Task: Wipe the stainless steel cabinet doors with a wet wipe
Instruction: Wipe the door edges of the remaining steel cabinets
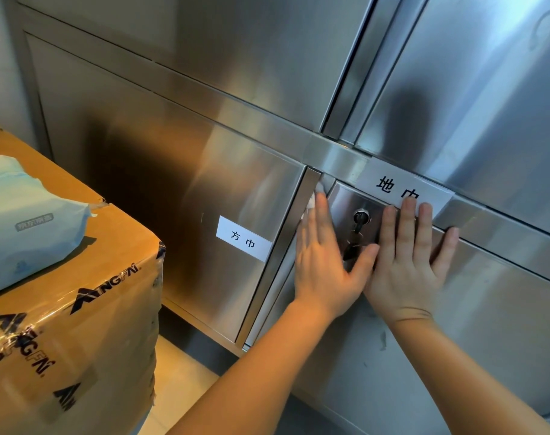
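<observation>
Stainless steel cabinet doors fill the view. My left hand (324,262) lies flat with straight fingers on the left edge of the lower right door (493,315), pressing a white wet wipe (313,200) that shows only above and left of my fingers. Flat against the same door, my right hand (408,265) has its fingertips over the lower edge of a white label (393,183). Between the two hands sits a lock with a key (360,219) in it. The lower left door (173,189) carries a second white label (244,238).
A taped cardboard box (79,309) stands at the left, close to the lower left door, with a pale blue pack of wipes (26,221) on top. Upper doors (471,89) reach above. A tiled floor strip (179,381) shows between box and cabinet.
</observation>
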Action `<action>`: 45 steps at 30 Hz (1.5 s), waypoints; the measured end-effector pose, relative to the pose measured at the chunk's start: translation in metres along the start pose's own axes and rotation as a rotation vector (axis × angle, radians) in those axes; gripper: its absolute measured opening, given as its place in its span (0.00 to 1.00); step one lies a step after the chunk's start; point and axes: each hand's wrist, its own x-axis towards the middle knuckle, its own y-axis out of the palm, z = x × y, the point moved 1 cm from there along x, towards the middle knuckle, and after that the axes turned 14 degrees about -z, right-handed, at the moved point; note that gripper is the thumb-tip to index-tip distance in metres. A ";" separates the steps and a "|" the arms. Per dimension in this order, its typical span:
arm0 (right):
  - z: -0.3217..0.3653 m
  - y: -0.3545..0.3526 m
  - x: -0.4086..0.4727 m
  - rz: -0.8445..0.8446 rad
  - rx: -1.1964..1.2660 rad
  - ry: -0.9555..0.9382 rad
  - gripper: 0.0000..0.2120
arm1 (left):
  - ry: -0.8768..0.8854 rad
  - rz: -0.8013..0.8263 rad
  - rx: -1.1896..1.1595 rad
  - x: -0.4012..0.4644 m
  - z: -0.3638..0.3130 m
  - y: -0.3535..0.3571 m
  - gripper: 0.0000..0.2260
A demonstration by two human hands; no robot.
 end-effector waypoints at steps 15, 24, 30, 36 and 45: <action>0.000 0.000 0.000 0.008 -0.018 -0.014 0.32 | -0.230 0.020 0.008 -0.074 0.053 -0.006 0.38; 0.001 -0.001 0.002 -0.027 0.007 0.007 0.28 | -0.004 -0.003 -0.127 0.020 -0.014 -0.002 0.35; 0.001 0.000 0.001 0.000 -0.032 -0.021 0.32 | -0.212 0.153 -0.007 -0.078 0.070 -0.016 0.40; 0.000 -0.001 0.001 0.011 -0.033 -0.028 0.32 | -0.171 0.064 -0.087 -0.047 0.029 -0.008 0.40; 0.000 -0.003 0.002 0.029 -0.031 -0.019 0.32 | -0.162 0.074 -0.038 -0.078 0.073 -0.011 0.37</action>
